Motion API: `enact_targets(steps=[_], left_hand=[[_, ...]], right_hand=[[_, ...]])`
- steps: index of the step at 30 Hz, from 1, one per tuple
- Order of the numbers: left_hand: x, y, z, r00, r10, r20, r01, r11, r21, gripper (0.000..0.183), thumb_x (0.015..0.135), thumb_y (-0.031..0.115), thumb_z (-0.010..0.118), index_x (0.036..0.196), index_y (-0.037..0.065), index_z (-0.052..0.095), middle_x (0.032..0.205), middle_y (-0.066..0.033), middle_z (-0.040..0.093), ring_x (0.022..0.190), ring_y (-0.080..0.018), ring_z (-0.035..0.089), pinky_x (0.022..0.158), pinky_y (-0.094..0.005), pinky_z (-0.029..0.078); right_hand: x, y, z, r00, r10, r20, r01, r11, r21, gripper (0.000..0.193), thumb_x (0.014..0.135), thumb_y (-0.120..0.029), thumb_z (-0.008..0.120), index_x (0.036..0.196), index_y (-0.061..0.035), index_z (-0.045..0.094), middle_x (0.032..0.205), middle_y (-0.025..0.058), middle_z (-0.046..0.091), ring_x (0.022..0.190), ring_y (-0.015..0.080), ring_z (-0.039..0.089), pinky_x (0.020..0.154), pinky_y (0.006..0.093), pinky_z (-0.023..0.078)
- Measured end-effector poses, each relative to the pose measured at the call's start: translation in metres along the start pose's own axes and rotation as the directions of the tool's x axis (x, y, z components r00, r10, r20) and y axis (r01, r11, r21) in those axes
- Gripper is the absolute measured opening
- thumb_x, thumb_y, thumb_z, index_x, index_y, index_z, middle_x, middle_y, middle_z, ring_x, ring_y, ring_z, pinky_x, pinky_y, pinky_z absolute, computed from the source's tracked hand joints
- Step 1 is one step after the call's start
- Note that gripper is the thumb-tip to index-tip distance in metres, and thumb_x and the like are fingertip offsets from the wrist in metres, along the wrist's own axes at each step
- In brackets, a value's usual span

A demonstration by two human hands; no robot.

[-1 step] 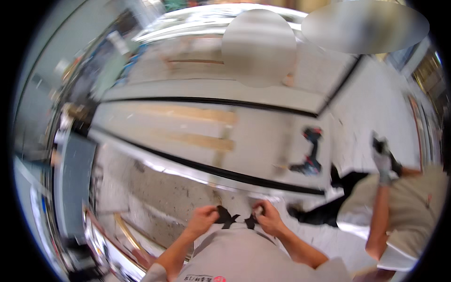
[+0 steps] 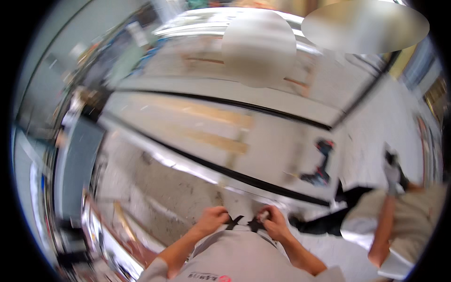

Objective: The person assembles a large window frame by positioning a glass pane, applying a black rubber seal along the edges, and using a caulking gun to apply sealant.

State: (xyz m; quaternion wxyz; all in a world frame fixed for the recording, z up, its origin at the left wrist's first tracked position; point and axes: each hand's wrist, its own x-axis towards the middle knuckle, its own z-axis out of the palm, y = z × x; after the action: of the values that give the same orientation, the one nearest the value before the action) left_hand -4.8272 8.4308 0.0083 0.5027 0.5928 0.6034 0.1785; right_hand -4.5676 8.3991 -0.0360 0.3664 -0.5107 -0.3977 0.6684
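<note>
Bare left hand [image 2: 213, 219] and bare right hand [image 2: 273, 222] on short black fabric straps [image 2: 257, 223] at the waist

Both hands are low in the centre of the frame, near each other, in front of the wearer's light grey shirt [image 2: 228, 254]. The left hand is narrow, its fingertips pinched together at the end of one strap. The right hand is curled inward, thumb and fingers closed around another. The straps lie between the two hands, against the upper edge of the shirt; blur hides exactly how they run.

Beyond the hands, a long pale grey bench [image 2: 270, 145] crosses the middle of the frame. Two long, thin black bars, an upper one [image 2: 225, 102] and a lower one [image 2: 244, 179], run along it, slanting down to the right. Flat tan strips [image 2: 217, 141] show between them. A black-and-red cordless drill [image 2: 323, 163] lies right of centre, near the bench's right end, well apart from both hands.

At the lower right, a co-worker in a beige top [image 2: 404, 216] leans in, a pale gloved hand [image 2: 391, 171] raised beside something dark, too blurred to identify. A large, dark grey, box-shaped block [image 2: 77, 171] stands at the left of the frame.
</note>
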Motion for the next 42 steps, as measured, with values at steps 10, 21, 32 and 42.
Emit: enact_targets(steps=[10,21,32,42], left_hand=[[0.030,-0.064,-0.059,0.961,0.276,-0.010,-0.259,0.888,-0.380,0.025,0.094,0.017,0.046,0.105,0.001,0.062,0.086,-0.0107,0.062,0.074,-0.0188,0.057,0.071,-0.0322,0.048],[-0.038,-0.197,-0.314,0.869,-0.420,-0.260,-0.124,0.323,-0.938,0.026,0.096,0.017,0.048,0.105,-0.002,0.063,0.087,-0.0051,0.063,0.079,-0.0112,0.057,0.070,-0.0274,0.050],[-0.024,-0.301,-0.508,0.758,-0.447,-0.476,-0.295,0.415,-0.860,0.028,0.099,0.019,0.048,0.108,-0.003,0.062,0.100,-0.0066,0.064,0.095,-0.0129,0.056,0.085,-0.0283,0.048],[-0.042,-0.401,-0.772,0.559,-0.566,-0.606,-0.703,0.063,-0.708,0.028,0.093,0.020,0.045,0.108,0.000,0.059,0.095,-0.0111,0.063,0.077,-0.0214,0.065,0.063,-0.0309,0.053]], right_hand=[[0.071,-0.056,0.155,0.987,-0.043,0.152,0.070,0.982,-0.177,0.014,0.088,0.001,0.058,0.102,0.0023,0.058,0.086,0.0084,0.067,0.070,0.0133,0.064,0.064,0.0268,0.054],[0.214,-0.077,0.476,0.651,-0.062,0.757,0.556,0.717,-0.420,0.020,0.079,-0.008,0.065,0.093,-0.0014,0.052,0.085,0.0195,0.060,0.078,0.0399,0.060,0.065,0.0407,0.049],[0.368,-0.070,0.694,0.305,-0.046,0.951,0.827,0.508,-0.241,0.011,0.078,-0.008,0.065,0.083,-0.0024,0.057,0.079,0.0155,0.063,0.069,0.0364,0.063,0.060,0.0429,0.051],[0.497,-0.136,1.004,0.261,0.271,0.927,0.598,0.708,-0.375,0.010,0.088,-0.009,0.057,0.091,0.0003,0.061,0.078,0.0123,0.065,0.067,0.0178,0.063,0.063,0.0330,0.050]])
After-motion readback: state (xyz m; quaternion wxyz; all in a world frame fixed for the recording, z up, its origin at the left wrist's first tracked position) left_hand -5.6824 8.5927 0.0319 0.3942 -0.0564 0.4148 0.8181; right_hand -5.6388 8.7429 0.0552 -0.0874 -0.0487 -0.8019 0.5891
